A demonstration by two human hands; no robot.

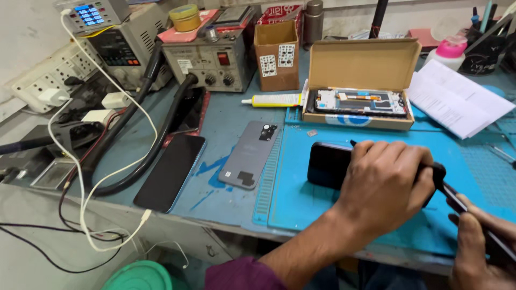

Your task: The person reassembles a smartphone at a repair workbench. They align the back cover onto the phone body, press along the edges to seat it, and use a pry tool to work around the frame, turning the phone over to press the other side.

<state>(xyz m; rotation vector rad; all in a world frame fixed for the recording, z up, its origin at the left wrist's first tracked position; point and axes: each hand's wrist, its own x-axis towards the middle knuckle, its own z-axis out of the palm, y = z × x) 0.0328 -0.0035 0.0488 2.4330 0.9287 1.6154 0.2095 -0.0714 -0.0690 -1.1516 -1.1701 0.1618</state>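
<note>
I'm seeing the phone (328, 164) under my left hand (384, 188) showing glossy black glass, and my right hand (475, 241) is gripping a thin dark tool (462, 207) — smooth, slightly shiny. The mat (376, 134) is looking like matt blue rubber. The grey back cover (250, 154) is showing a satin plastic finish, and the open box (363, 67) is looking like plain brown cardboard — rough, unglazed.

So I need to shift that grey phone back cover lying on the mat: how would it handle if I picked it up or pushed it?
The grey back cover looks like a thin, bare shell, so probably light and slightly flexible. It lies flat on the blue mat, so a push would likely slide it, not tip or roll. Its camera cutout suggests a weaker corner; lift it by the edges.
</note>
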